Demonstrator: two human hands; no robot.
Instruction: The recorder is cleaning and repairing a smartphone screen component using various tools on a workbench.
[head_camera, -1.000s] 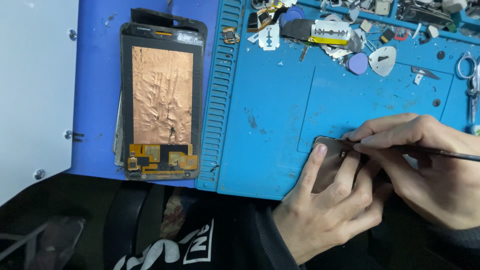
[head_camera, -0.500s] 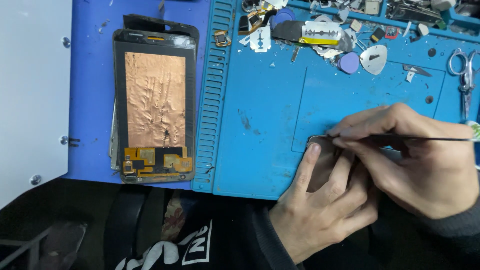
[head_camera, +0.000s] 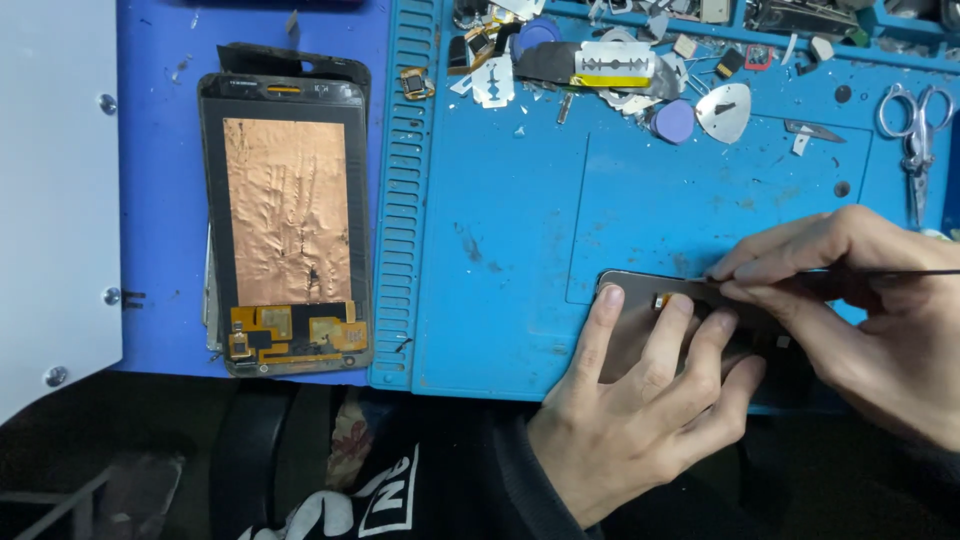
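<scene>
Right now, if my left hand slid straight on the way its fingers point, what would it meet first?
The left hand points up and slightly right over the phone part. Beyond that lies bare blue mat, then probably the purple disc in the clutter, though the line is rough.

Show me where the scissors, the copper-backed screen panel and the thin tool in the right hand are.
scissors (head_camera: 915, 125), head view, on the handles.
copper-backed screen panel (head_camera: 287, 210), head view, middle of the copper foil.
thin tool (head_camera: 900, 272), head view, on the dark shaft.

Matt blue rubbery mat (head_camera: 520, 230); crinkled copper foil (head_camera: 288, 210); shiny metal scissors (head_camera: 915, 125).
</scene>
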